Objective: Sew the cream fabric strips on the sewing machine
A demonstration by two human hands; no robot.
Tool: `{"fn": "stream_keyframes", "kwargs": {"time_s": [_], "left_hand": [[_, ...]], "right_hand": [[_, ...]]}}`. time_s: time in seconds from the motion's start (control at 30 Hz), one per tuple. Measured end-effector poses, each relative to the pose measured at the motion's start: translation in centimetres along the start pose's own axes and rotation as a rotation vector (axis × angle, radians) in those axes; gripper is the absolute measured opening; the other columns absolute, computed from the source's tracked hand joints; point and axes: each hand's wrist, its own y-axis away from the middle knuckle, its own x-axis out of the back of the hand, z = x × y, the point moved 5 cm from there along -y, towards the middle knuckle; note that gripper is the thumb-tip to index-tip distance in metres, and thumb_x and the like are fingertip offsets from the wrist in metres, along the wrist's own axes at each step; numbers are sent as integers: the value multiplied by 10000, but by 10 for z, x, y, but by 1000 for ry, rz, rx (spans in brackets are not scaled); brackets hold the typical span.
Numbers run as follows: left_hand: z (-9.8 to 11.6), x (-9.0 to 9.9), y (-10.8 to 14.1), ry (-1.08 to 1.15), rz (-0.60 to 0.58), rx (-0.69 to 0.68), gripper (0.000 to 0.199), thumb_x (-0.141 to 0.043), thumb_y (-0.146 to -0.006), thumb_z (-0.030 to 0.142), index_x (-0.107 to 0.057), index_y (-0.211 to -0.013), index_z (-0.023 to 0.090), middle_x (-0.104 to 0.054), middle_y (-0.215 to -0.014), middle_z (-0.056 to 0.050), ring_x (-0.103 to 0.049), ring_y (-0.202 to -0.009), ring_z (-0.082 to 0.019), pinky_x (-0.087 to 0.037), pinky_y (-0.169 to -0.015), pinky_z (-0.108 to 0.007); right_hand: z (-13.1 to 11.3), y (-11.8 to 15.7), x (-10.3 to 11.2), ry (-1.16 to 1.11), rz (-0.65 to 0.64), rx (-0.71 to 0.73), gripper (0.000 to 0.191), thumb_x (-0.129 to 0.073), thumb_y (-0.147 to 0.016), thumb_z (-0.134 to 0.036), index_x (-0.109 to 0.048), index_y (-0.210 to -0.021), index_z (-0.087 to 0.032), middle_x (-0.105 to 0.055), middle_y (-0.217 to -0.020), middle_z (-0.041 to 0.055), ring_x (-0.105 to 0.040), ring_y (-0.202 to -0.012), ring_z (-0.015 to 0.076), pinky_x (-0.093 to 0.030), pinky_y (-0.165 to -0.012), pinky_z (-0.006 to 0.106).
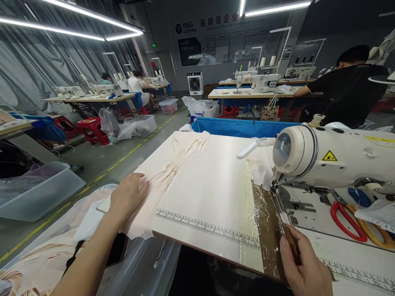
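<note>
Scissors (333, 213) beside machine (321, 152); tub (40, 193) on floor, left
Right hand (305, 263) grips brown handle (292, 242); left hand (128, 195) lies unclenched on cloth (166, 176).

At the lower left of the frame we show our left forearm (88, 250), bare along all of its visible length, smooth in outline and narrowing gently to the wrist. Above it, left of centre, is our left hand (128, 195), also bare, with a broad, rounded back. At the lower right is our bare right hand (308, 267), its thumb (286, 250) blunt at the tip. We cannot make out our fingernails clearly.
</note>
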Motion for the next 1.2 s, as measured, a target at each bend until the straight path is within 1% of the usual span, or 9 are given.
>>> {"fn": "stream_keyframes", "kwargs": {"time_s": [0.17,0.37,0.6,0.73,0.87,1.0,1.07,1.13,1.2], "left_hand": [[-4,-3,-2,-12,-80,44,418,-303,-958,366,-676,-991,181,-730,-1014,-112,-672,-920,-316,-465,-659,-368],[4,17,3,-11,-41,26,416,-309,-971,347,-686,-1030,182,-693,-1184,-100,-634,-1067,-308,-451,-729,-344],[31,21,9,97,-10,-67,334,-326,-936,375,-601,-988,192,-713,-831,-56,-663,-746,-239,-415,-621,-299],[87,3,35,278,-56,-398,375,-278,-969,377,-585,-1078,191,-674,-673,-18,-654,-610,-209,-436,-591,-287],[176,-20,95,304,-168,-840,323,-306,-1013,297,-616,-1010,205,-711,-741,-23,-679,-626,-176,-464,-572,-252],[244,-26,166,196,-216,-1243,151,-469,-920,179,-618,-915,160,-670,-701,-47,-628,-552,-174,-491,-533,-273],[254,-17,188,284,-304,-1406,111,-541,-927,239,-622,-888,173,-666,-703,-30,-630,-579,-173,-512,-552,-280],[249,-3,188,524,-410,-1481,146,-544,-975,323,-634,-981,208,-695,-803,-2,-662,-717,-152,-537,-647,-250],[234,6,159,718,-362,-1346,209,-429,-1023,268,-629,-1045,210,-702,-919,-19,-661,-832,-142,-546,-736,-251]], "right_hand": [[3,-2,-3,-6,-57,100,382,-432,-1000,-494,-630,-1135,-196,-782,-920,84,-746,-661,219,-537,-473,232],[2,-5,-2,23,-73,97,395,-445,-966,-502,-657,-1119,-206,-783,-961,88,-735,-627,229,-533,-468,260],[0,-4,-2,-223,-128,-148,368,-521,-927,-555,-663,-1030,-231,-758,-888,70,-721,-756,243,-539,-557,252],[-26,-15,-27,-676,-495,-328,497,-560,-917,-624,-617,-1180,-207,-710,-817,49,-696,-717,228,-558,-603,292],[-71,-32,-65,-1011,-812,-429,677,-664,-841,-638,-521,-1352,-218,-670,-1152,124,-717,-882,243,-581,-785,393],[-91,-41,-85,-1067,-885,-367,489,-731,-804,-544,-640,-1122,-184,-662,-775,9,-647,-632,165,-540,-647,320],[-84,-37,-79,-1057,-846,-362,415,-723,-814,-531,-650,-1011,-173,-576,-639,-48,-530,-499,110,-468,-537,259],[-68,-26,-62,-1048,-777,-372,393,-703,-842,-533,-640,-990,-174,-529,-614,-70,-456,-462,86,-413,-497,233],[-46,-10,-37,-1042,-707,-412,383,-679,-880,-531,-637,-1022,-178,-543,-642,-59,-481,-486,93,-421,-518,238]]}}
